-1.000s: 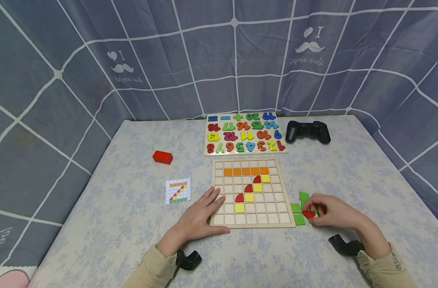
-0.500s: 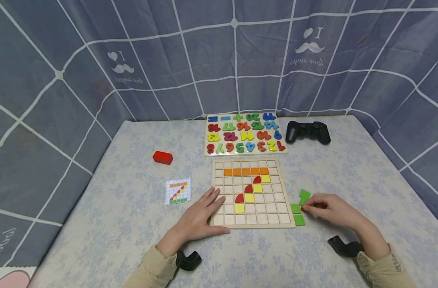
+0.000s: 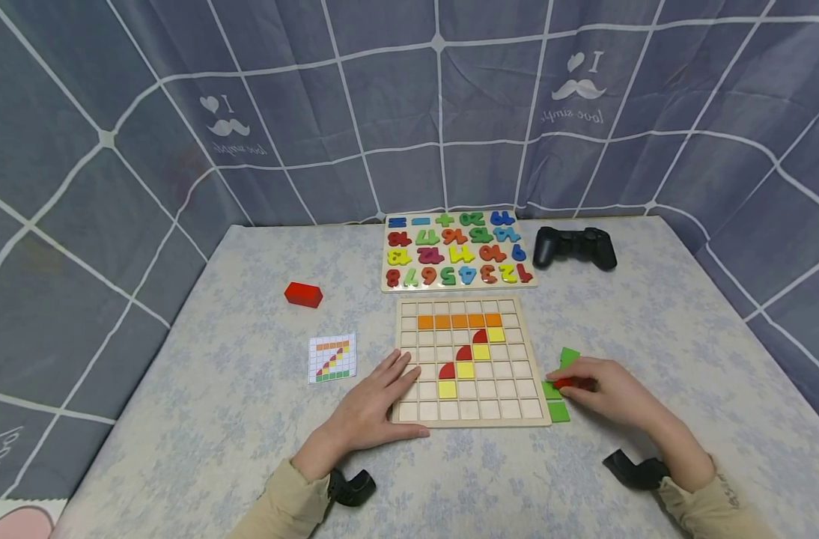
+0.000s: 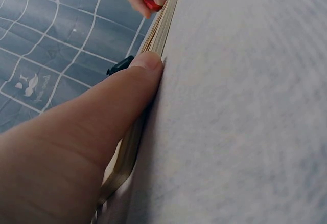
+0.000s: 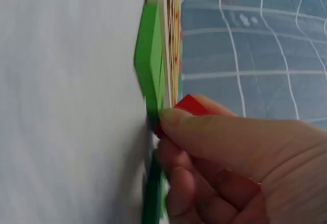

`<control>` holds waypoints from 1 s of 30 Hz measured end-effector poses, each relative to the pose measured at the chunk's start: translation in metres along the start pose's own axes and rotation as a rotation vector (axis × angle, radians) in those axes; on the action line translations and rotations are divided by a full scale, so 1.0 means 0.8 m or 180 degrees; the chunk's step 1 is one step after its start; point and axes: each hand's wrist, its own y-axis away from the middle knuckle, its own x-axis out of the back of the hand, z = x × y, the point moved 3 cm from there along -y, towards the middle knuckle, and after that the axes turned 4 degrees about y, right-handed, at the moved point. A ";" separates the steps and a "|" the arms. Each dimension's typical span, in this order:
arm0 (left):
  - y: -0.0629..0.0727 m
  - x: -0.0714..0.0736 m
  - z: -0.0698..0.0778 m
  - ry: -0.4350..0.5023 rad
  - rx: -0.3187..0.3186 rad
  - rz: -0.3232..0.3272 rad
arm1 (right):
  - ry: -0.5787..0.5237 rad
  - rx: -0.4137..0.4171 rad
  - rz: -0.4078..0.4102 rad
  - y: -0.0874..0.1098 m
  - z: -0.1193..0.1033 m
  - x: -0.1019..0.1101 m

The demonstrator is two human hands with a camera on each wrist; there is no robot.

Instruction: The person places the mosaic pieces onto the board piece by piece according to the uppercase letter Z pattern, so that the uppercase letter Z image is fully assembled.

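In the head view my left hand (image 3: pixel 372 400) rests on the left edge of a wooden grid board (image 3: pixel 415 411), fingers over the squares. Its thumb (image 4: pixel 138 83) lies along the board's near edge in the left wrist view. My right hand (image 3: pixel 612 389), right of the board, pinches a small red tile (image 5: pixel 193 105) between thumb and fingers, partly hidden by them. Beneath and beside that hand lie several green tiles (image 3: pixel 558 412). On the board sit a row of orange tiles (image 3: pixel 460 322) and a diagonal of yellow tiles (image 3: pixel 466 370) with red quarter-circle tiles (image 3: pixel 447 370).
A printed pattern card (image 3: pixel 332 358) lies left of the board, with a red block (image 3: pixel 303 294) behind it. Behind the board are a number puzzle (image 3: pixel 459 266) and a black game controller (image 3: pixel 574 248). A grey checked curtain (image 3: pixel 396 97) encloses the table.
The right hand, holding the red tile, has shifted left and slightly away from the person, toward the board's right edge. The left hand stays in place.
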 end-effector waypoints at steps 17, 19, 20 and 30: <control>0.002 -0.004 -0.004 -0.0034 0.0066 -0.0016 | -0.0274 0.0460 -0.0875 -0.079 -0.090 -0.033; 0.002 -0.004 -0.004 -0.0034 0.0069 -0.0015 | -0.0122 0.0575 -0.0964 -0.094 -0.107 -0.039; 0.002 -0.004 -0.004 -0.0039 0.0065 -0.0010 | -0.0082 0.0589 -0.1009 -0.102 -0.114 -0.042; 0.002 -0.002 -0.001 -0.0041 0.0024 0.0032 | 0.0055 0.0378 -0.1169 -0.154 -0.153 -0.087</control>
